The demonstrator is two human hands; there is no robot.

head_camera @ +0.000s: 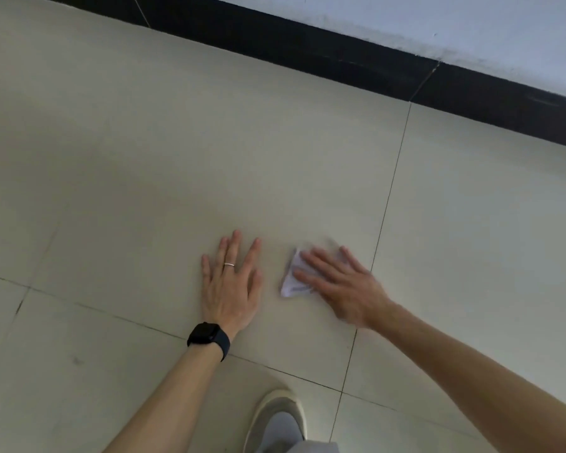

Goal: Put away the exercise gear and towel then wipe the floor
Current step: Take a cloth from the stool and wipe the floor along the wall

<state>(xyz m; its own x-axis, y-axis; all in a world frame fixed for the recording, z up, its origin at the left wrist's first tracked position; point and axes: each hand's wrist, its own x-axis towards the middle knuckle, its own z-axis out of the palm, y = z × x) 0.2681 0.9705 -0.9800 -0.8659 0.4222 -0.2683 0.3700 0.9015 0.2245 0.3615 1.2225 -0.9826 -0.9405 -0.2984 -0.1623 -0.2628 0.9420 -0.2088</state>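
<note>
A small crumpled white wipe [291,281] lies on the pale tiled floor [177,158]. My right hand [337,286] presses flat on it with straight, spread fingers and is blurred by motion. To its left, my left hand [231,282] rests palm-down on the bare tile, fingers straight and apart, a ring on one finger and a black watch on the wrist. No exercise gear or towel shows in this view.
A black skirting board [340,57] runs diagonally along the far edge of the floor under a pale wall [455,21]. My shoe [280,416] stands at the bottom centre. Dark grout lines cross the tiles.
</note>
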